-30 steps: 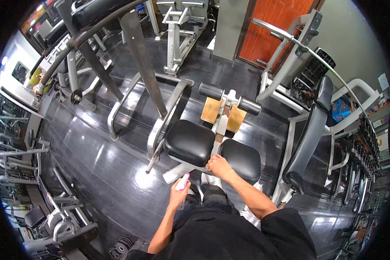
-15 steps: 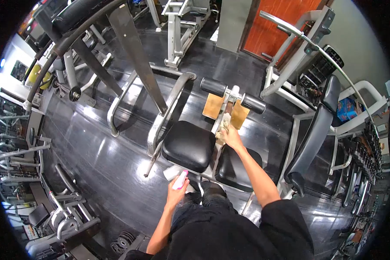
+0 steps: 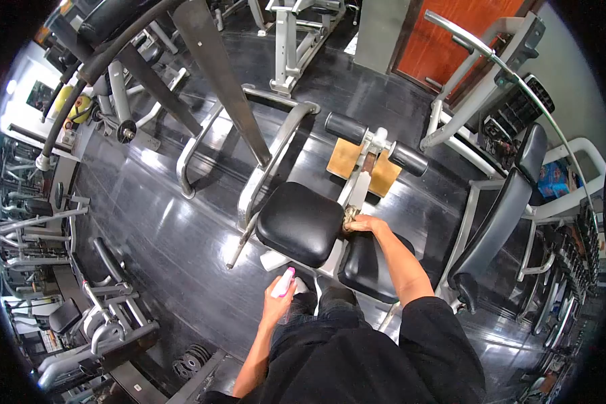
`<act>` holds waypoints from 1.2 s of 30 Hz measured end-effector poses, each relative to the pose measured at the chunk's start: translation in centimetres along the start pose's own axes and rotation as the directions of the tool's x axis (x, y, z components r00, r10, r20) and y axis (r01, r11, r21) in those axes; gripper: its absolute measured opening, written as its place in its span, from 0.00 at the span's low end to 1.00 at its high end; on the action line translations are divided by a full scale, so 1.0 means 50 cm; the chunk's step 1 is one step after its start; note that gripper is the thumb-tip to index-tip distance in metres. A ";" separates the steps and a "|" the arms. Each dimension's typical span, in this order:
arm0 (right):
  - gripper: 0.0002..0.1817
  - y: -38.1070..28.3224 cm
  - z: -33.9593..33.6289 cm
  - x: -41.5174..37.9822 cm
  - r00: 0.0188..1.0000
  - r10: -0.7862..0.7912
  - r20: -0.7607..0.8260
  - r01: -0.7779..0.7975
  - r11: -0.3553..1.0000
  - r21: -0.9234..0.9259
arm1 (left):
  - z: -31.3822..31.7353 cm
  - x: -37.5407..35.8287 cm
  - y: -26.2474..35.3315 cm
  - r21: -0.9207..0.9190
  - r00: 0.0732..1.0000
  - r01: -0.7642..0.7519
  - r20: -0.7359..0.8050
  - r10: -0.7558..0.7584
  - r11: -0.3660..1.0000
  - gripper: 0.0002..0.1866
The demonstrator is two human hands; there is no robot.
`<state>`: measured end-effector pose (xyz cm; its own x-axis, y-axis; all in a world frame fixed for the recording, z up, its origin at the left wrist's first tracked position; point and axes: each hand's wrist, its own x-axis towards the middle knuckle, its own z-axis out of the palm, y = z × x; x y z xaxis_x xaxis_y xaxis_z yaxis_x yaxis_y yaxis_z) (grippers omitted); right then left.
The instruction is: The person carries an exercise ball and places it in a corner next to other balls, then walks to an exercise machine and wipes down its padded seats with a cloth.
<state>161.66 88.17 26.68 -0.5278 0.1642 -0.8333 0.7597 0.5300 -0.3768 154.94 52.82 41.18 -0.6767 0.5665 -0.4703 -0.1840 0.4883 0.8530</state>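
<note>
In my left hand [image 3: 272,306] is a spray bottle [image 3: 284,283] with a pink and white trigger head, held low in front of my legs. My right hand [image 3: 363,224] grips a crumpled, pale cloth [image 3: 349,215] against the light metal bar [image 3: 359,190] of a gym bench. That bar runs between two black padded seats, the left pad [image 3: 300,222] and the right pad [image 3: 376,268], which my forearm partly covers. Beyond the hand, black foam rollers [image 3: 347,126] flank the bar's far end, above tan foot plates [image 3: 344,159].
A grey metal machine frame [image 3: 276,158] rises left of the bench. To the right stands a black backrest [image 3: 495,215] on a pale frame. Weight plates [image 3: 191,361] lie at lower left. Dark, shiny floor [image 3: 161,236] stretches between the machines.
My right hand has slid the cloth down the bar toward me, to between the seat pads. The left hand still holds the spray bottle. The view has shifted slightly.
</note>
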 end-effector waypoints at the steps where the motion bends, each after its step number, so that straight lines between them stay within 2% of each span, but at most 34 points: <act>1: 0.38 0.001 -0.002 -0.002 0.999 -0.032 0.011 0.033 0.999 -0.024 | 0.006 0.002 -0.003 -0.010 1.000 -0.009 -0.008 0.009 1.000 0.09; 5: 0.35 -0.002 0.019 -0.001 0.993 -0.026 -0.119 0.021 0.999 -0.046 | 0.020 0.006 0.012 -0.026 1.000 -0.025 0.000 0.025 0.999 0.08; 7: 0.32 -0.019 0.027 -0.012 0.955 0.116 -0.274 -0.118 0.993 0.008 | 0.024 0.008 0.012 -0.040 1.000 -0.027 0.002 0.027 0.999 0.08; 9: 0.28 -0.033 0.023 -0.032 0.953 0.101 -0.285 -0.100 0.995 0.016 | 0.027 0.011 0.010 -0.053 1.000 -0.028 0.007 0.028 0.998 0.08; 12: 0.24 -0.038 0.045 -0.044 0.870 0.126 -0.476 -0.107 0.992 0.067 | 0.027 0.011 0.005 -0.011 0.999 -0.042 0.012 0.043 0.999 0.08; 13: 0.24 -0.033 0.052 -0.039 0.871 0.124 -0.476 -0.105 0.992 0.067 | 0.027 0.011 0.005 -0.019 0.999 -0.037 0.012 0.037 0.999 0.08; 15: 0.24 -0.023 0.061 -0.028 0.708 0.223 -0.670 0.025 0.940 0.340 | 0.025 0.011 0.005 -0.025 0.999 -0.032 0.006 0.032 0.999 0.08; 16: 0.23 -0.020 0.053 -0.036 0.687 0.262 -0.678 0.055 0.911 0.408 | 0.024 0.007 0.007 -0.026 1.000 -0.027 0.002 0.027 0.999 0.08; 17: 0.25 -0.009 0.047 -0.034 0.658 0.220 -0.720 0.191 0.876 0.443 | 0.024 0.007 0.009 -0.029 1.000 -0.025 0.000 0.025 0.999 0.08; 19: 0.23 0.010 0.037 -0.063 0.668 0.180 -0.722 0.356 0.775 0.523 | 0.024 0.005 0.001 -0.048 0.999 -0.030 -0.013 0.030 0.998 0.08; 20: 0.21 0.018 0.035 -0.070 0.635 0.102 -0.766 0.489 0.714 0.501 | 0.024 0.004 -0.001 -0.068 0.999 -0.036 -0.027 0.034 0.997 0.08; 21: 0.21 0.035 0.035 -0.087 0.702 0.079 -0.708 0.497 0.658 0.566 | 0.022 0.004 -0.003 -0.070 0.999 -0.033 -0.029 0.031 0.997 0.08; 23: 0.20 0.056 0.038 -0.098 0.686 -0.002 -0.727 0.613 0.540 0.577 | 0.019 0.001 -0.003 -0.034 1.000 -0.005 -0.025 0.004 0.999 0.08; 24: 0.20 0.072 0.038 -0.109 0.747 -0.016 -0.664 0.577 0.512 0.637 | 0.020 0.001 -0.002 -0.035 1.000 -0.003 -0.023 0.002 0.999 0.08; 25: 0.20 0.075 0.035 -0.123 0.747 -0.013 -0.665 0.575 0.513 0.637 | 0.021 0.002 0.001 -0.028 1.000 -0.005 -0.024 0.004 1.000 0.08; 26: 0.20 0.077 0.032 -0.136 0.834 -0.038 -0.550 0.542 0.239 0.806 | 0.021 0.002 0.002 -0.019 1.000 -0.008 -0.024 0.007 1.000 0.08; 27: 0.20 0.070 0.024 -0.158 0.893 -0.105 -0.437 0.434 -0.051 0.899 | 0.020 0.004 0.001 -0.018 1.000 -0.010 -0.020 0.009 1.000 0.08; 28: 0.21 0.058 0.015 -0.174 0.862 -0.241 -0.446 0.396 -0.227 0.889 | 0.020 0.008 -0.002 -0.034 1.000 0.003 0.008 -0.003 0.999 0.09; 29: 0.21 0.046 0.005 -0.191 0.861 -0.239 -0.449 0.399 -0.229 0.888 | 0.019 0.011 -0.004 -0.049 0.999 0.017 0.035 -0.015 0.999 0.11; 31: 0.21 0.020 -0.011 -0.216 0.931 -0.191 -0.312 0.275 -0.197 0.941 | 0.021 0.016 -0.004 -0.062 0.999 0.017 0.036 -0.015 0.998 0.11; 32: 0.24 0.002 -0.017 -0.222 0.939 -0.144 -0.311 0.309 -0.042 0.950 | 0.021 0.017 -0.004 -0.076 0.999 0.021 0.035 -0.018 0.997 0.11; 33: 0.24 0.007 -0.011 -0.199 0.939 -0.148 -0.310 0.308 -0.042 0.951 | 0.020 0.017 -0.005 -0.075 0.999 0.020 0.031 -0.018 0.997 0.11; 35: 0.27 0.029 0.010 -0.125 0.889 -0.121 -0.441 0.457 0.251 0.853 | 0.018 0.017 -0.005 -0.085 1.000 -0.009 0.013 0.010 0.996 0.11; 36: 0.26 0.024 0.010 -0.110 0.878 -0.088 -0.470 0.474 0.281 0.834 | 0.015 0.015 -0.004 -0.086 1.000 -0.009 0.010 0.010 0.996 0.11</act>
<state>165.66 87.47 30.63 -0.7088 0.4885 -0.5089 0.2803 -0.4670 -0.8387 155.03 53.65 40.47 -0.6711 0.5781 -0.4641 -0.2383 0.4246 0.8735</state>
